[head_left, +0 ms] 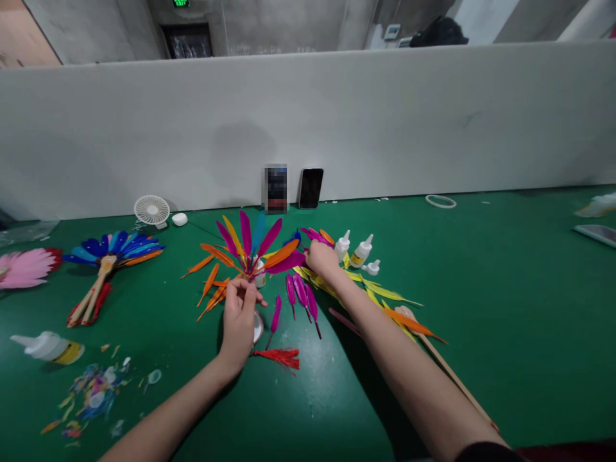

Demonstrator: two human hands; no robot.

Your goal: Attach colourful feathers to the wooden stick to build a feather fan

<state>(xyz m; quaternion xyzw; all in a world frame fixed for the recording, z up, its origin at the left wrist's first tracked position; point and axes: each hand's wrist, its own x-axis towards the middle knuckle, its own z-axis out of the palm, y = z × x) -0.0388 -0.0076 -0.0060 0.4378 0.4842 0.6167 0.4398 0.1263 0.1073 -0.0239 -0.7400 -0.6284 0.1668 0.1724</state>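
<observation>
My left hand (237, 316) pinches the base of a spread feather fan (246, 234), whose magenta, orange, yellow and teal feathers stand upright. Under that hand a white round dish (258, 327) is partly covered. My right hand (321, 258) reaches to a pile of magenta feathers (320, 236) beside the glue bottles. Its fingers are curled, and whatever they grip is hidden. Loose magenta feathers (301, 290) lie between my hands, next to a red tassel (279, 357). Orange feathers (208, 285) lie left of the fan, while yellow feathers (380, 290) stretch under my right forearm.
White glue bottles (360, 251) stand right of my right hand; another glue bottle (52, 348) lies at left. A finished blue feather fan (113, 249), pink feathers (27, 268) and colourful scraps (94, 393) are at left. A phone (310, 188) leans against the white partition (375, 122). A wooden stick (452, 375) lies at right.
</observation>
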